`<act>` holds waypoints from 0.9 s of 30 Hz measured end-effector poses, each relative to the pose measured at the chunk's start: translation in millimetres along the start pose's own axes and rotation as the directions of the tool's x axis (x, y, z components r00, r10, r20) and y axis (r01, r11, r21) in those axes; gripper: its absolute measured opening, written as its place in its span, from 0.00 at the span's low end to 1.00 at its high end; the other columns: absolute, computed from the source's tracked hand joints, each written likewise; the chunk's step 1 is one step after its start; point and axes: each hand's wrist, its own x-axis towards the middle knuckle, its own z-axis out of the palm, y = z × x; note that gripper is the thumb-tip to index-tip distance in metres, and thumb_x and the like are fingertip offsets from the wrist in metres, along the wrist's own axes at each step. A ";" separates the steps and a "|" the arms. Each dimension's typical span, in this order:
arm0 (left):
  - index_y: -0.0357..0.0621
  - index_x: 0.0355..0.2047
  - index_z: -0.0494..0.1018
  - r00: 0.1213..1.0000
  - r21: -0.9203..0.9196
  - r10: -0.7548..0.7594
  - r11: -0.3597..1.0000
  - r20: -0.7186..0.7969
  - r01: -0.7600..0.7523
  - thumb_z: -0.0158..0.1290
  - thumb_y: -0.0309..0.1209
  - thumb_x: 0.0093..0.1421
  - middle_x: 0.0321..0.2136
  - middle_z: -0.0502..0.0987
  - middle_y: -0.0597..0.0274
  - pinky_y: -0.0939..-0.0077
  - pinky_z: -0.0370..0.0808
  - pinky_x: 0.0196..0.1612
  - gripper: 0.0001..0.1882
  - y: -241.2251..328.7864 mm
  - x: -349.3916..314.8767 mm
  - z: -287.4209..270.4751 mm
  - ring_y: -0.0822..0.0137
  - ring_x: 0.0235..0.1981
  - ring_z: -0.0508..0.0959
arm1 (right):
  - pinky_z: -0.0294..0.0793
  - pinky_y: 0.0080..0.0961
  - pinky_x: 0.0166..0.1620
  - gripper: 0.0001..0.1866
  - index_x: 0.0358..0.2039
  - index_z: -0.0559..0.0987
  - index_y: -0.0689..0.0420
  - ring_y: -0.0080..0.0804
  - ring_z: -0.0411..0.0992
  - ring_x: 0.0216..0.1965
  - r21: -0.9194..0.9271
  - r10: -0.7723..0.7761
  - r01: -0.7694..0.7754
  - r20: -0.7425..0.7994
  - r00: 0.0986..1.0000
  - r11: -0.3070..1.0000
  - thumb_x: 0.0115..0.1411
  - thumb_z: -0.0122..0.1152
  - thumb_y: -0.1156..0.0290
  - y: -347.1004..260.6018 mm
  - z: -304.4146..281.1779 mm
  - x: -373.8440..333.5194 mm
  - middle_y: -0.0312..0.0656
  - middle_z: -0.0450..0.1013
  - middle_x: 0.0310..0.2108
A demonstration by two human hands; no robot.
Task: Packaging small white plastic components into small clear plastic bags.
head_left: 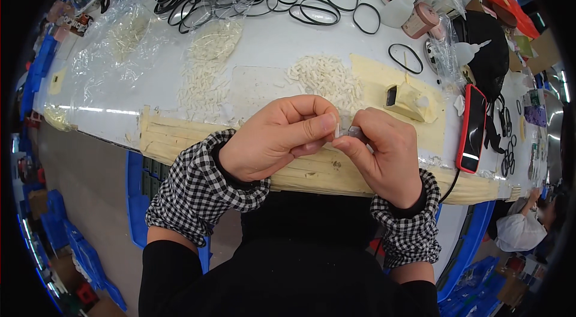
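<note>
Close together over the table's front edge, both hands are closed in a pinch. My left hand (285, 134) grips a small white tube-like piece (337, 131) between thumb and curled fingers. My right hand (387, 149) meets it from the other side, thumb against forefinger, with a small clear or greyish bit at its fingertips that I cannot make out. Just beyond the hands lies a heap of short white pieces (324, 80). A looser spread of similar pieces (203, 86) lies to the left, spilling from a clear plastic bag (217, 40).
Black rubber bands (312, 11) are piled along the back. A yellow taped block (411, 104) stands right of the heap, near a red-cased phone (473, 128) with a cable. A pink jar (420, 20) and squeeze bottle (397, 11) stand at back right. Yellow tape (180, 134) covers the front edge.
</note>
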 end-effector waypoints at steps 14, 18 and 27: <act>0.41 0.40 0.67 0.944 -0.137 0.165 0.968 -0.286 -0.210 0.45 0.29 0.63 0.36 0.71 0.61 0.85 0.70 0.38 0.07 -2.6 1.7 -7.4 0.75 0.34 0.70 | 0.69 0.28 0.25 0.08 0.30 0.75 0.56 0.36 0.71 0.23 -0.104 0.060 -0.065 -0.045 0.997 0.993 0.51 0.65 0.73 9.7 17.1 -9.7 0.38 0.68 0.27; 0.41 0.39 0.67 0.927 -0.088 0.184 0.971 -0.326 -0.224 0.47 0.29 0.64 0.35 0.72 0.63 0.87 0.68 0.36 0.06 -2.5 1.6 -5.9 0.76 0.33 0.69 | 0.69 0.29 0.26 0.08 0.31 0.74 0.56 0.37 0.71 0.25 -0.210 0.075 -0.078 -0.021 0.997 0.975 0.51 0.64 0.73 6.3 22.3 -8.5 0.38 0.67 0.28; 0.39 0.41 0.71 0.959 0.257 0.116 0.965 -0.257 -0.048 0.51 0.29 0.64 0.29 0.73 0.70 0.89 0.65 0.29 0.08 0.4 -0.1 4.0 0.82 0.28 0.68 | 0.66 0.28 0.25 0.07 0.32 0.71 0.60 0.39 0.69 0.24 0.116 0.087 -0.073 -0.126 0.988 0.991 0.55 0.60 0.77 0.7 13.9 -0.5 0.43 0.66 0.27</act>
